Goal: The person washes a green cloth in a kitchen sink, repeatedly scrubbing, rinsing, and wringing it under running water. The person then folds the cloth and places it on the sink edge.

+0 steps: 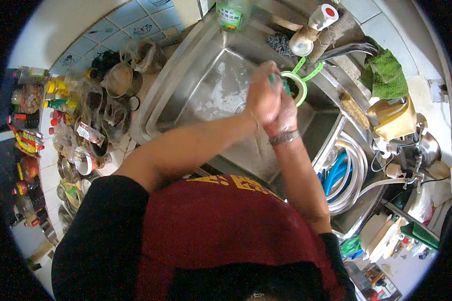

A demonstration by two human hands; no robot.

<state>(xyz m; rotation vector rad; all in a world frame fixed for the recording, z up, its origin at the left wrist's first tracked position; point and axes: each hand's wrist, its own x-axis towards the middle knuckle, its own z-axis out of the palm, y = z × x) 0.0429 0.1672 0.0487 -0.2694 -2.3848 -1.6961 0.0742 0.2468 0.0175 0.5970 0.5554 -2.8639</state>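
Observation:
My left hand (263,94) and my right hand (288,109) are pressed together over the sink basin (207,101), blurred by motion. Bits of a dark green scrubbing pad (273,78) show between the fingers; most of it is covered, so its exact kind is unclear. The right hand looks wet, with a metal-banded watch (283,138) on its wrist. Just beyond the hands, a round strainer with a white rim and light green handles (302,88) hangs in the basin's corner, partly hidden by them.
A dish soap bottle (233,15) stands at the sink's far corner. A tap (312,30), a steel wool scourer (279,44) and a green cloth (390,73) line the right rim. A coiled clear hose (352,177) fills the second basin. Bottles and a pot (119,81) crowd the left counter.

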